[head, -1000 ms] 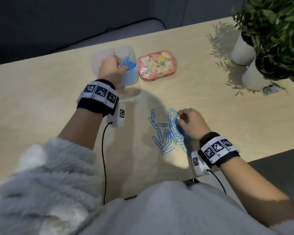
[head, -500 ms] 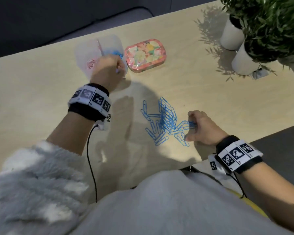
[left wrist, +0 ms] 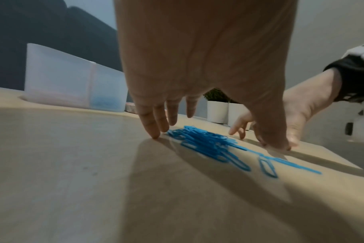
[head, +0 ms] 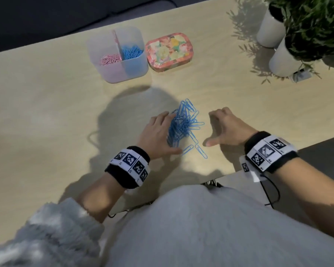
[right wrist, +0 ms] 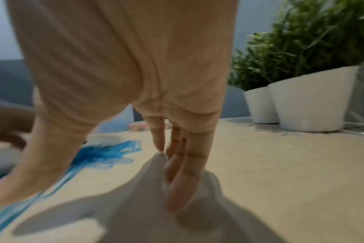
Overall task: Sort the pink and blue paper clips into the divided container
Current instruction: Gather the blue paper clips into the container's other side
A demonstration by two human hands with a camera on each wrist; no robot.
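A heap of blue paper clips [head: 183, 126] [left wrist: 206, 143] [right wrist: 102, 154] lies on the wooden table, with two stray clips [head: 197, 150] at its near edge. My left hand [head: 158, 133] [left wrist: 197, 131] has straight fingers down on the table against the heap's left side. Just right of the heap, my right hand [head: 218, 128] [right wrist: 135, 164] is spread, fingertips on the table, holding nothing. The translucent divided container [head: 104, 49] [left wrist: 58, 78] stands farther back, pink clips [head: 109, 59] in its left half and blue clips [head: 131, 52] in its right half.
A floral tin [head: 169, 51] sits right of the container. Two white plant pots [head: 278, 54] [right wrist: 301, 102] with green leaves stand at the far right. The table's near edge [head: 278, 151] runs close behind my right wrist.
My left hand has left the container and come down beside the heap. My right hand has let go of the clips and spread out. The clips are pushed into a tighter heap.
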